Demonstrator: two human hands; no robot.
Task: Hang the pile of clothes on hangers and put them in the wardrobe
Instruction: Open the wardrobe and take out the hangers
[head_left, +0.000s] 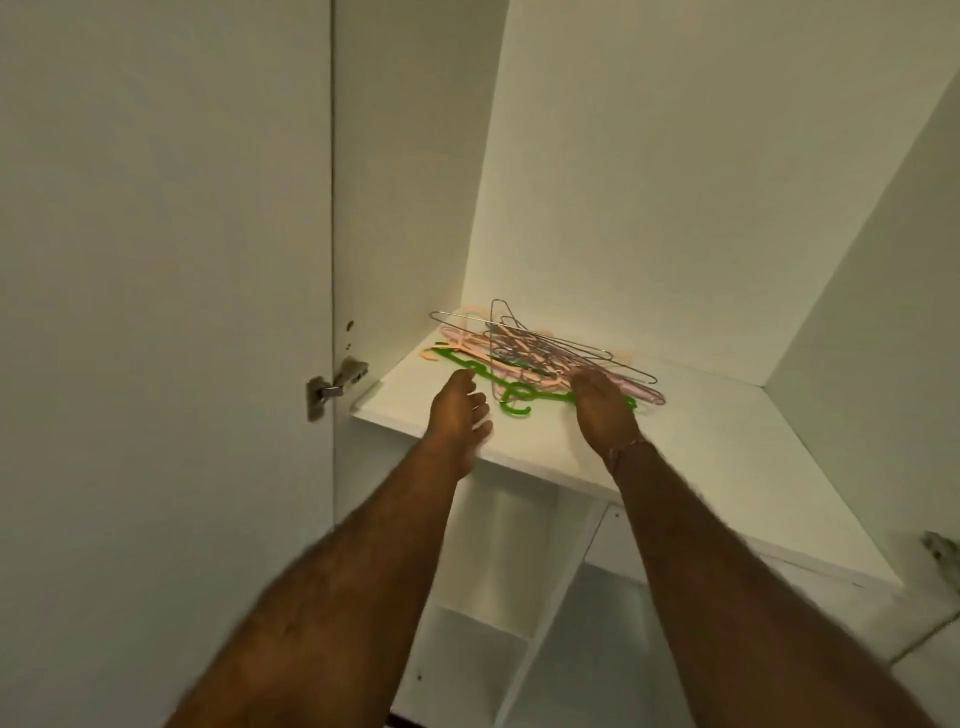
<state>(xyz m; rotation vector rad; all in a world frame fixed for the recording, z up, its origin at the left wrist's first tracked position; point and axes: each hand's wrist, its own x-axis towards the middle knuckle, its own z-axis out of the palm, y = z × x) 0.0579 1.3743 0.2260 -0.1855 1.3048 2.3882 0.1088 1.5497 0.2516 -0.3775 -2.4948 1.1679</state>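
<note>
A tangled pile of hangers (540, 345) lies on a white wardrobe shelf (701, 431): thin wire ones, pink and orange plastic ones, and a green hanger (514, 396) at the front. My left hand (460, 410) hovers over the shelf's front left with loosely curled fingers that hold nothing, its fingertips close to the green hanger's left end. My right hand (602, 408) lies on the right side of the pile, over the green hanger's arm. Its fingers are hidden among the hangers. No clothes are in view.
The wardrobe's open left door (156, 312) stands close on the left, with a metal hinge (332, 387) by the shelf edge. White walls enclose the shelf at the back and right. Lower compartments (493, 649) show beneath the shelf.
</note>
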